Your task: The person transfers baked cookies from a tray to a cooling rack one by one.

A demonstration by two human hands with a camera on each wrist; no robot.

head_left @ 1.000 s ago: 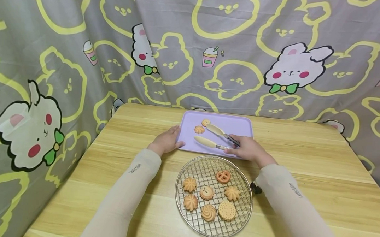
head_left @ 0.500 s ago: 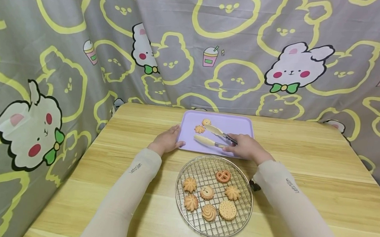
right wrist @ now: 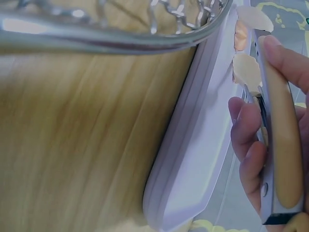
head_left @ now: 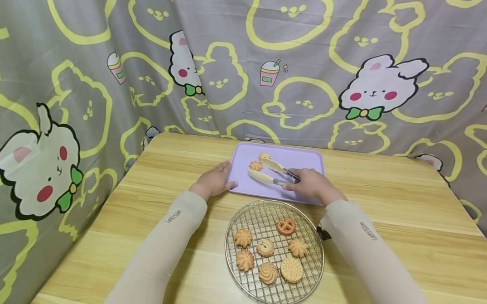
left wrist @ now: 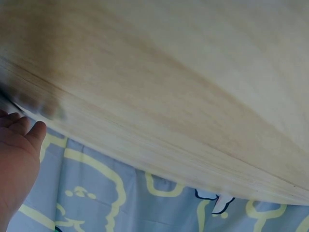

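Note:
My left hand (head_left: pixel 215 179) lies at the left end of the lilac tray (head_left: pixel 304 158), fingers along its side and thumb over the near corner. In my right hand (head_left: pixel 313 184) is a pair of tongs (head_left: pixel 260 177) with cream tips, gripped by its handle and spread apart over the tray. On the tray, close to the tips, lie a flower-shaped cookie (head_left: pixel 255 165) and a round cookie (head_left: pixel 264 157), partly covered by the upper tip. The right wrist view shows thumb and curled fingers around the tongs' handle (right wrist: pixel 285 140); nothing is pinched between the tips.
A round wire cooling rack (head_left: pixel 261 216) stands in front of the tray. It bears several cookies, among them a pretzel-shaped one (head_left: pixel 286 226) and a swirled one (head_left: pixel 268 273). Behind the wooden table (head_left: pixel 388 199) hangs a printed curtain (head_left: pixel 232 29).
My right hand has shifted slightly left and away from me with the tongs, bringing the upper tip over the round cookie. The left hand and the rack have stayed put.

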